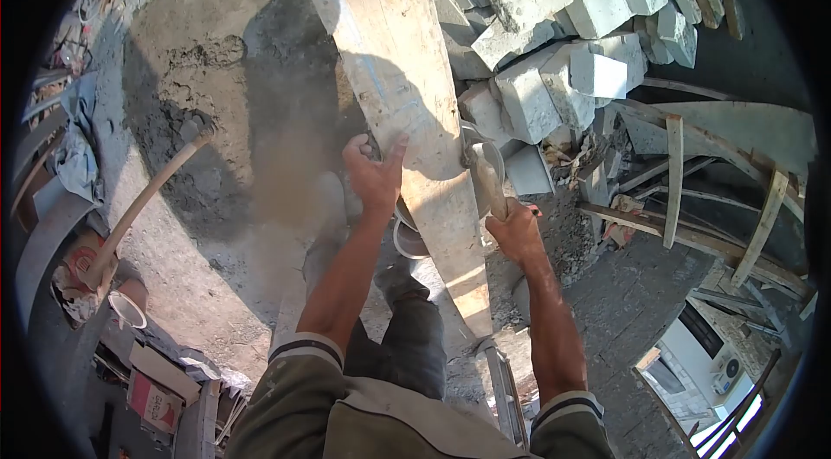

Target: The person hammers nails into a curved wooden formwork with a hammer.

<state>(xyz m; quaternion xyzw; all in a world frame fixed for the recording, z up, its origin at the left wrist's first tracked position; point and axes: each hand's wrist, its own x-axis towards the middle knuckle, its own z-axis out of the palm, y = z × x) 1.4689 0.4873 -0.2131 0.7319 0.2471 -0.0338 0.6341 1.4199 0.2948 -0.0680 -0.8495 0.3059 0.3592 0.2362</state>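
My right hand (517, 232) is closed round the pale wooden handle (489, 182) of a tool, just right of a long plank (394, 35). The tool's far end merges with grey shapes beside the plank, and I cannot tell its kind. At the plank's left edge is my left hand (376, 182), its thumb stretched over the wood and its curled fingers apart from the thumb. The plank runs from the top of the view down toward my legs, partly in shadow. Beneath it, a bucket rim (410, 241) shows.
Pale blocks (528, 104) are piled at upper right. Wooden strips (675, 182) stick out on the right. A long-handled tool (147, 199) leans at left near a small bucket (130, 303). Dust (290, 190) hangs over the ground left of my left hand.
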